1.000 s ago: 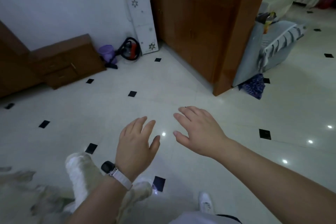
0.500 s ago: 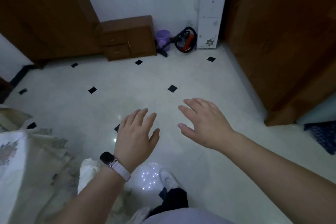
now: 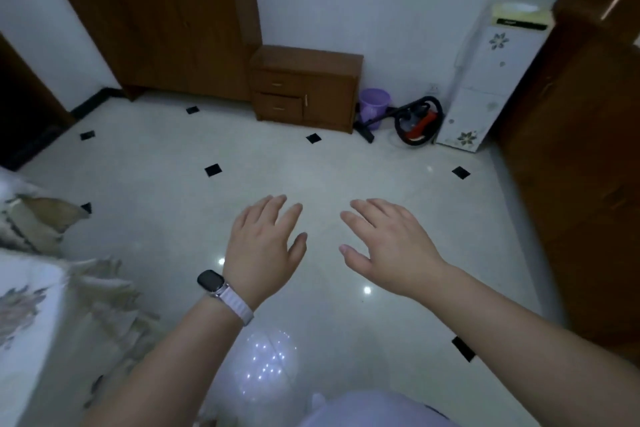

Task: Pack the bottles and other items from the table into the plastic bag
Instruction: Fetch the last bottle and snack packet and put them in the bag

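Both hands are held out, palms down, above the tiled floor, nothing being grasped by either. The left hand is extended with its fingers straight and slightly spread; a watch on a pale strap is worn at that wrist. The right hand is likewise extended, fingers relaxed and apart. The two hands are near each other but not touching.

A floral cloth is seen at the left edge; what it covers cannot be told. Where the bottles and the plastic bag lie cannot be told from this view.

Against the far wall a low cabinet, a purple bin, a vacuum cleaner and a water dispenser are noted.
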